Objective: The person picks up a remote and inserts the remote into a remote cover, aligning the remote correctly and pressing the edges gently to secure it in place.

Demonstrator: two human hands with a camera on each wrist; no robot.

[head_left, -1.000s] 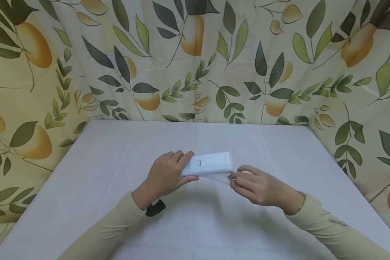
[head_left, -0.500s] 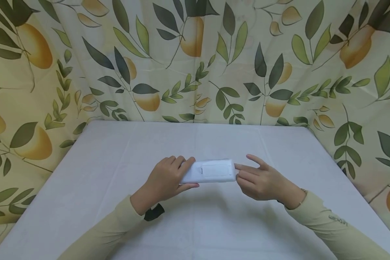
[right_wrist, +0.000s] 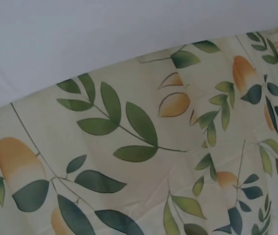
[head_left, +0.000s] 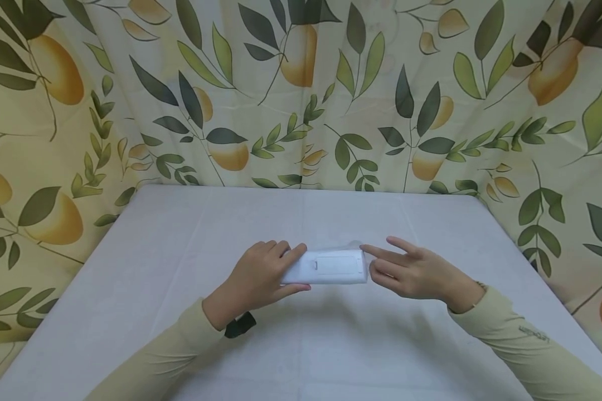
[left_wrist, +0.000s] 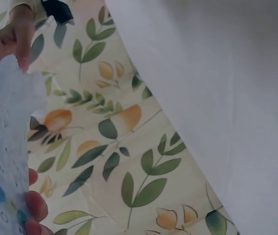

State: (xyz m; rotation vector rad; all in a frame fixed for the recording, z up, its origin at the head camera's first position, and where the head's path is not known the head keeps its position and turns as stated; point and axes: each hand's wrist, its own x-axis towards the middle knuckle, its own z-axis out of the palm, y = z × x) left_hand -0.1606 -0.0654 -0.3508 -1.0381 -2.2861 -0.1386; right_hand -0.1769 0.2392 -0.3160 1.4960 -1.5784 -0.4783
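A white remote control (head_left: 338, 266) in a clear plastic sleeve is held over the table, its battery cover facing up in the head view. My left hand (head_left: 256, 275) grips its left end, thumb along the near edge and fingers over the far one. In the left wrist view the button face of the remote (left_wrist: 1, 161) shows blue and green buttons, with the loose plastic sleeve (left_wrist: 37, 90) jutting past its end. My right hand (head_left: 421, 274) is at the right end, one extended finger at the sleeve's far corner and another finger raised. The right wrist view shows neither hand.
A white cloth covers the table (head_left: 221, 217). Behind and beside it hangs a curtain (head_left: 331, 139) printed with leaves and orange fruit. A black strap (head_left: 241, 324) hangs at the left wrist.
The right hand has let go of the sleeve's loose end below the remote and moved to its far right corner. The left hand keeps its grip; the remote has dropped slightly and levelled.
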